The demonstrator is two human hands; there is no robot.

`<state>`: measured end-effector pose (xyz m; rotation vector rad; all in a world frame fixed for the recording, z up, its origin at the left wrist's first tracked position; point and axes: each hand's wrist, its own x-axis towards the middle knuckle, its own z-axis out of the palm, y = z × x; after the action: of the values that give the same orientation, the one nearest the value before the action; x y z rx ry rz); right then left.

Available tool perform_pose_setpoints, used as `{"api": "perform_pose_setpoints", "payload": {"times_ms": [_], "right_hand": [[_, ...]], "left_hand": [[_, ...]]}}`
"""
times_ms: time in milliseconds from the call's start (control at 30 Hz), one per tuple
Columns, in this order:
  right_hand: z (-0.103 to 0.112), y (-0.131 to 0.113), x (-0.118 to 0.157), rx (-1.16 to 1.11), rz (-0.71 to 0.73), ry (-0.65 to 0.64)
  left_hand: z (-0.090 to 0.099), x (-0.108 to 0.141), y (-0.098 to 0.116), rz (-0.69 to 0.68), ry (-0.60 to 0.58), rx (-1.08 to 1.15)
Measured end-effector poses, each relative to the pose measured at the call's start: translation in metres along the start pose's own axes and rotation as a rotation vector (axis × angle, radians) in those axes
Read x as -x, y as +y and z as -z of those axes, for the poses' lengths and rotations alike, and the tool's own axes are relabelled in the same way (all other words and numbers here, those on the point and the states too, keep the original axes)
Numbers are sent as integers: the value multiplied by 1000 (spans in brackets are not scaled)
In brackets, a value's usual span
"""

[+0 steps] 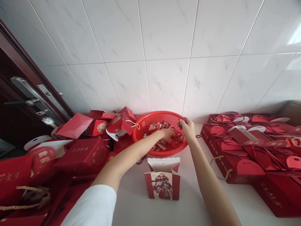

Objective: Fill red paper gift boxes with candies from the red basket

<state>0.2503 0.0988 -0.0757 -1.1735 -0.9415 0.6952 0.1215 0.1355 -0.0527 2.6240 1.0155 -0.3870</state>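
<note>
A red plastic basket [162, 153] with mesh sides stands against the tiled wall, holding many small wrapped candies [162, 146]. My left hand [167, 135] reaches down into it, touching the candies; its fingertips are partly hidden, so their grip does not show. At the basket's right rim, my right hand [187, 126] is closed, with small dark red candy packets [181, 123] pinched between thumb and fingers. Directly in front of the basket stands an upright red paper gift box [162, 185], its top open and a printed picture on its front. Neither hand touches this box.
Red gift boxes [82, 153], some with rope handles, are heaped on the left. More red boxes [235, 160] are stacked in rows on the right. A dark door with a metal handle [28, 91] is at far left. Under everything is a pale tabletop [188, 207].
</note>
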Motion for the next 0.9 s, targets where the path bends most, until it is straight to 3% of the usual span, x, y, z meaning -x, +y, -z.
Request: {"api": "perform_pose_setpoints", "payload": {"times_ms": [433,900], "right_hand": [[4,-17,0,-340,-154,-63],[14,-24,0,-569,-224,-110]], "left_hand": [[15,3,-29,111,227,364],[32,23,-23,-70,510,841]]}}
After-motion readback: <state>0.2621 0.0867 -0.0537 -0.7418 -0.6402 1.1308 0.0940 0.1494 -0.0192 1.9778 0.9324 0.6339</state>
